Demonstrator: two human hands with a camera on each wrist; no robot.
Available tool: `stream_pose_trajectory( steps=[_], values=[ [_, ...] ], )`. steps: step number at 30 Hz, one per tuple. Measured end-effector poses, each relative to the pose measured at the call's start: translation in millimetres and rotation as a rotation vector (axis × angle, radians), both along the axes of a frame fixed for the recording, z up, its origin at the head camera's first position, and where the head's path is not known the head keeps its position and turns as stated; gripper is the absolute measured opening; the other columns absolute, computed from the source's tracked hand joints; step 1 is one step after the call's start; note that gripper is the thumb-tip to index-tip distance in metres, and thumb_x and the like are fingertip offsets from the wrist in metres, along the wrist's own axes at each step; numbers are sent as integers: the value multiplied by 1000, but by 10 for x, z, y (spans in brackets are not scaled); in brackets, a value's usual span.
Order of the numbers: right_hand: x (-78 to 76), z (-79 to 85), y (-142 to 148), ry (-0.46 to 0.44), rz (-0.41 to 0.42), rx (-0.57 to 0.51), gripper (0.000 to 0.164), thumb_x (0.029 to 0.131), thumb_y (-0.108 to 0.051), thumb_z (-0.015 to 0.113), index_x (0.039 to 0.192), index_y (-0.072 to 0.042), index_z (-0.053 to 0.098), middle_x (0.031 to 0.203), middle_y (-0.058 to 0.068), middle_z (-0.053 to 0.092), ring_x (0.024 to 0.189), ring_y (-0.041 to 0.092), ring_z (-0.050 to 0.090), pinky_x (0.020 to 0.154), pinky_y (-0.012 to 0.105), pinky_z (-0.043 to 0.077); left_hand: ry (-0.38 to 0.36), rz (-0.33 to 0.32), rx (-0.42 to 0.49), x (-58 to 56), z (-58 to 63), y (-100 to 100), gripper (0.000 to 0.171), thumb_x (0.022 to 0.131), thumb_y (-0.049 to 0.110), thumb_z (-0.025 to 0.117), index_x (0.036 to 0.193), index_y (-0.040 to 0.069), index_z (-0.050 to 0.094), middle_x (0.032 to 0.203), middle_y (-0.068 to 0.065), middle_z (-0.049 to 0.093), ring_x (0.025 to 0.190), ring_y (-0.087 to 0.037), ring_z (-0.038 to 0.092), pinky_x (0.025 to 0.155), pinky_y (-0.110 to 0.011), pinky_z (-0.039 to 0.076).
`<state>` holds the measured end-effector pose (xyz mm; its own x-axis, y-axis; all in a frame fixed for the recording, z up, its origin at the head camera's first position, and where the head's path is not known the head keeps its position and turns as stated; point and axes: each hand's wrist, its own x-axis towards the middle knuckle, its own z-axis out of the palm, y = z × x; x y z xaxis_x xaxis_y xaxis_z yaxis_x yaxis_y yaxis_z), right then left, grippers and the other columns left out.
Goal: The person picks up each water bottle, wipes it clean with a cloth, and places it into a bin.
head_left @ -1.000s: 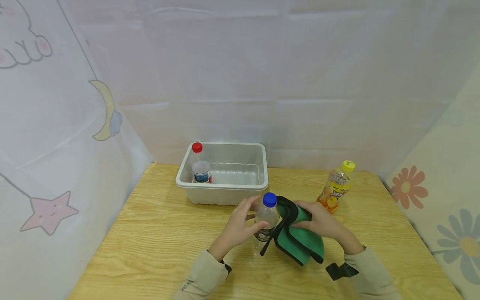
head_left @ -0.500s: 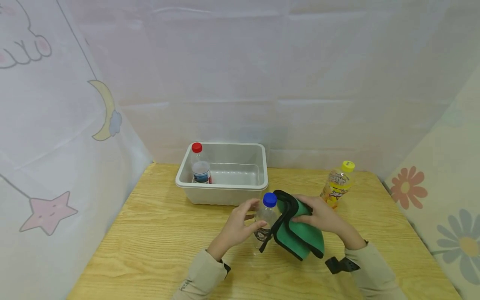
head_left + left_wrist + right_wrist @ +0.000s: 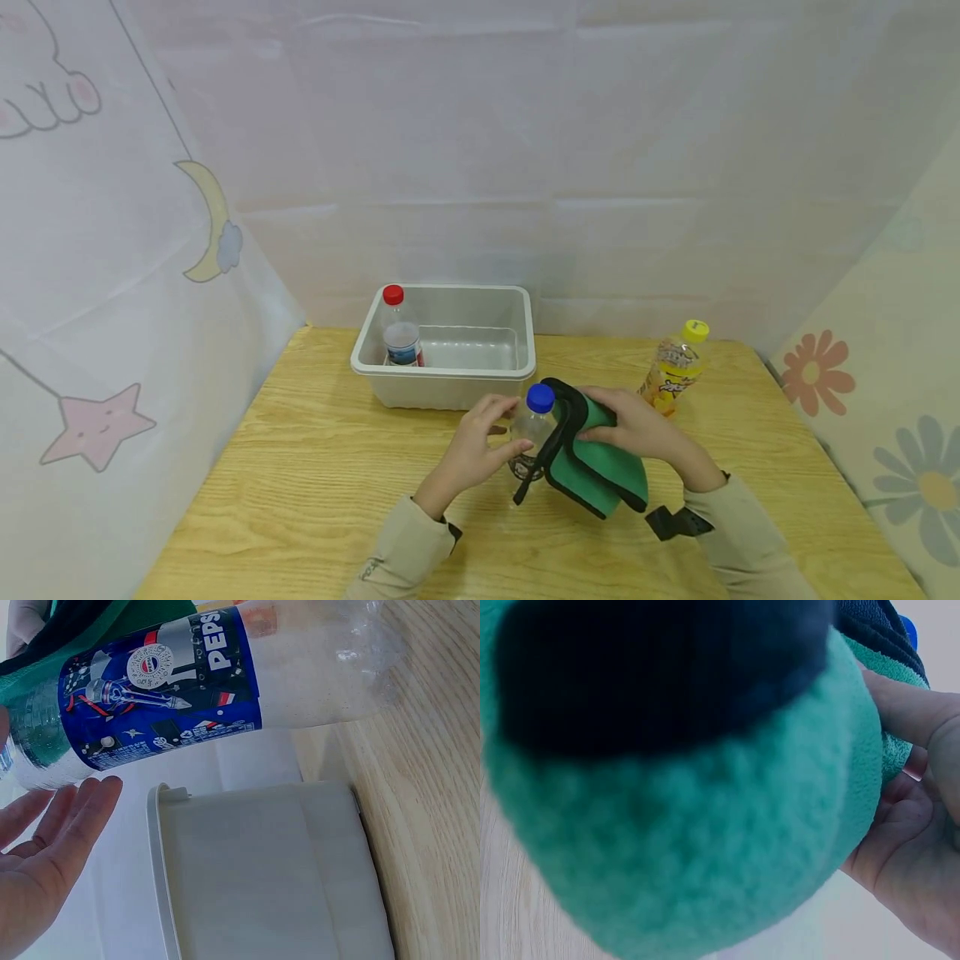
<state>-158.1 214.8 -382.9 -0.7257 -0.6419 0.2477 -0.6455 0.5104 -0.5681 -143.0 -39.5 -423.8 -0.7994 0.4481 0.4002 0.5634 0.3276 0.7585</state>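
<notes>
A clear plastic Pepsi bottle (image 3: 161,686) with a blue cap (image 3: 540,398) stands upright on the table. My left hand (image 3: 476,450) has its thumb and fingers on either side of the bottle's upper part; in the left wrist view, the fingertips (image 3: 105,791) meet its shoulder. A folded green towel (image 3: 603,475) with black edging is gripped between the thumb and fingers of my right hand (image 3: 637,425). The towel lies against the bottle's right side and hides part of it. In the right wrist view the towel (image 3: 705,847) covers most of the picture.
Behind the left hand stands a pale grey plastic bin (image 3: 450,387), holding a red-capped bottle (image 3: 402,337) at its left end. A yellow-capped bottle (image 3: 675,367) with an orange label is at the back right of the wooden table (image 3: 315,467). Printed cloth (image 3: 480,167) hangs behind.
My right hand and the towel have shifted slightly up and left against the bottle. The left hand stays almost where it was at the bottle.
</notes>
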Motion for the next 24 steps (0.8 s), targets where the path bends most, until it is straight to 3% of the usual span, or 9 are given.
stream_pose_trajectory(
  steps=[7,15,24],
  values=[
    [0,0,-32,18,16,26,48,77,-14,72,119,3,55,107,11,64,91,14,60,72,28,51,40,7,-18,2,6,3,54,81,18,70,126,-3,49,105,-10,54,97,-21,54,76,-28,53],
    [-17,-74,-37,17,13,33,47,77,-12,73,118,3,56,107,12,64,90,15,60,72,29,51,91,5,-3,-1,6,5,53,80,15,71,127,5,50,105,-14,58,95,-22,56,73,-29,54],
    [4,-130,-37,-26,-16,44,46,79,-14,71,118,3,56,108,14,63,91,21,61,74,32,51,20,-60,85,9,25,14,52,81,9,68,128,-1,48,114,-22,55,101,-31,56,76,-32,53]
  ],
)
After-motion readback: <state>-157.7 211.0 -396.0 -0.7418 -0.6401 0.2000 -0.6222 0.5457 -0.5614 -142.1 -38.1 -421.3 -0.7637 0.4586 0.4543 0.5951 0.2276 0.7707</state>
